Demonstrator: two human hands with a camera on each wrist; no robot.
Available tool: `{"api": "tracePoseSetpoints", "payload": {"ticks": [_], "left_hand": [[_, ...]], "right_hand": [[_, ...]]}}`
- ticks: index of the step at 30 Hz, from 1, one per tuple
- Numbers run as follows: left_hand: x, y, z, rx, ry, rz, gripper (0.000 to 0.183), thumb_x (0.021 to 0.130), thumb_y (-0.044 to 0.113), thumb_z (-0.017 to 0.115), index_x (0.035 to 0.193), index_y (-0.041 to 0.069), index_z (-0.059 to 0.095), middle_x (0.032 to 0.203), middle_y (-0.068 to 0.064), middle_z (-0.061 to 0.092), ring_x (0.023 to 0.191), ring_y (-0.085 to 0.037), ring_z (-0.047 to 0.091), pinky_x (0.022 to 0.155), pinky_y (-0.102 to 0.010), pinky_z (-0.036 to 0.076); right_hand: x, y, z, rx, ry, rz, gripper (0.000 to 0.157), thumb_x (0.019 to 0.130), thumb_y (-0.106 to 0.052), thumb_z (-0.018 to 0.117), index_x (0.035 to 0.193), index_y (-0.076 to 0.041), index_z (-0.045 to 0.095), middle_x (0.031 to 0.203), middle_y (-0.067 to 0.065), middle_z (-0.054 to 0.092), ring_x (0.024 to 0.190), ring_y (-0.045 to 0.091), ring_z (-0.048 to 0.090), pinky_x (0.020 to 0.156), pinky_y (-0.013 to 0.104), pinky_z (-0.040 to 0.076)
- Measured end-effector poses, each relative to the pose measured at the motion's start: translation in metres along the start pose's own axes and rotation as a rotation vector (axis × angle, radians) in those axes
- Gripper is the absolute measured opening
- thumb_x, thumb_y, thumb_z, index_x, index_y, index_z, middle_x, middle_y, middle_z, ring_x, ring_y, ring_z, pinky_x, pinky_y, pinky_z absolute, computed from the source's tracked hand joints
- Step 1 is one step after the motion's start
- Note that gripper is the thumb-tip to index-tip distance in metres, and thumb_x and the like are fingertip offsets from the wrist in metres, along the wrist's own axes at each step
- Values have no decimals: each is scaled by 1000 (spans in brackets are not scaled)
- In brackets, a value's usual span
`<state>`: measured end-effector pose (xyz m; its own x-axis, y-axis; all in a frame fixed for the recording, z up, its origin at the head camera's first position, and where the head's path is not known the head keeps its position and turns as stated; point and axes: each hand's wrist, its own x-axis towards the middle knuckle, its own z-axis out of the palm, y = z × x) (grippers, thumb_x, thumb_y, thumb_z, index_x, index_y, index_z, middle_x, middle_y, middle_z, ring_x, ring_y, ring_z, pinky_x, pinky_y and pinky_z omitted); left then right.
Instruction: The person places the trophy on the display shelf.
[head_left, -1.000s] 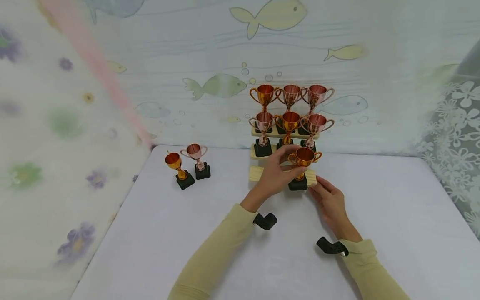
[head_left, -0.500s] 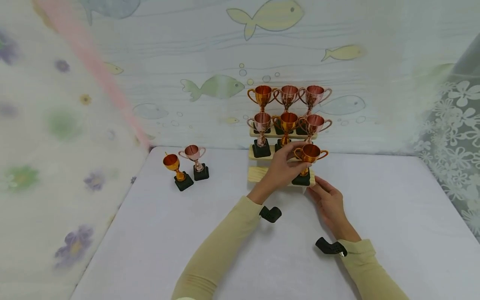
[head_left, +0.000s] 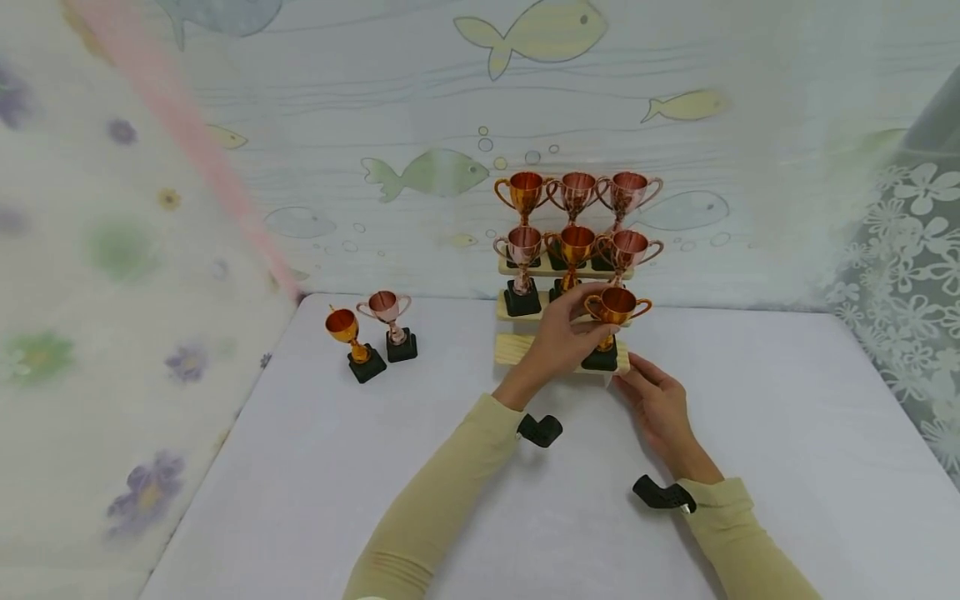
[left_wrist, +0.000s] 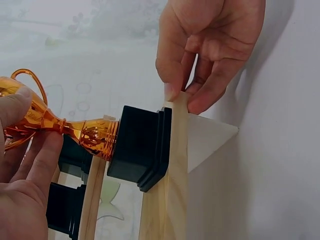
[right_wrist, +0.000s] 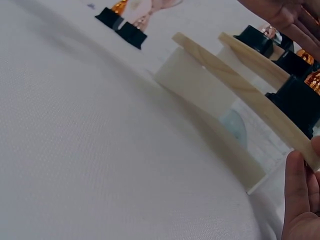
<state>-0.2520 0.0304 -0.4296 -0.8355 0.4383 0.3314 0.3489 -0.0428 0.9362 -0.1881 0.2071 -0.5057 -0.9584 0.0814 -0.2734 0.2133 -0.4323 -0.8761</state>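
Observation:
A gold trophy cup (head_left: 617, 307) on a black base stands upright at the right end of the lowest shelf (head_left: 516, 350) of a wooden tiered stand. My left hand (head_left: 558, 333) holds it from the left, thumb and fingers around its cup and stem, as the left wrist view shows. The black base (left_wrist: 139, 145) meets the wooden board. At that shelf's right end my right hand (head_left: 660, 408) pinches the board's edge between thumb and fingers. The left hand partly hides the middle tier's trophies.
Gold and pink trophies fill the upper tiers, including a pink trophy (head_left: 522, 248) at middle left. A gold trophy (head_left: 343, 325) and a pink trophy (head_left: 385, 307) stand on the white table (head_left: 300, 467) to the left. A fish-patterned curtain (head_left: 420, 83) hangs behind.
My left hand has carried the gold trophy right and back, from in front of the lowest shelf onto its right end, then shifted it slightly left. The right hand stays at the shelf's end.

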Motion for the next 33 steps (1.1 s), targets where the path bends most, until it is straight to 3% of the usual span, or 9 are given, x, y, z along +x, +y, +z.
{"api": "tracePoseSetpoints", "payload": {"ticks": [8,11,18,22,27,33], "left_hand": [[0,-4,4,-23,10,20,57,93,-6,69,145,2,49,141,-21,52,123,-34,60,95,-31,59],[-1,-5,5,-35,19,27,54,93,-5,69,144,3,51,139,-19,54,123,-31,61,95,-29,59],[-2,-9,9,-73,63,32,52,92,-4,71,140,4,55,137,-17,57,118,-18,64,94,-26,58],[-4,-10,8,-60,70,31,56,90,-4,73,142,6,54,136,-17,58,120,-22,64,97,-29,58],[-14,-14,7,-29,95,45,66,87,-3,77,147,5,49,139,-16,57,125,-24,60,104,-31,54],[-39,-21,-2,6,148,47,66,87,-4,76,147,1,47,141,-21,54,126,-35,58,106,-37,53]], "right_hand": [[1,2,-1,35,-2,-12,17,100,-7,64,114,-16,67,110,-10,70,101,3,69,93,18,56],[1,1,-2,20,-10,-11,21,100,-8,64,121,-13,64,111,-10,69,102,3,68,94,18,56],[1,0,-2,-14,-8,9,49,100,-12,66,144,0,49,112,-12,68,103,2,67,94,17,55],[2,1,0,-19,-9,3,46,100,-11,65,142,-1,51,111,-12,68,103,2,68,94,17,55],[0,1,1,-4,-7,0,38,100,-8,64,137,-4,55,110,-12,70,103,2,68,93,18,56],[-3,-2,1,-7,19,4,39,100,-8,65,138,-5,56,108,-14,70,101,1,68,94,17,55]]}}
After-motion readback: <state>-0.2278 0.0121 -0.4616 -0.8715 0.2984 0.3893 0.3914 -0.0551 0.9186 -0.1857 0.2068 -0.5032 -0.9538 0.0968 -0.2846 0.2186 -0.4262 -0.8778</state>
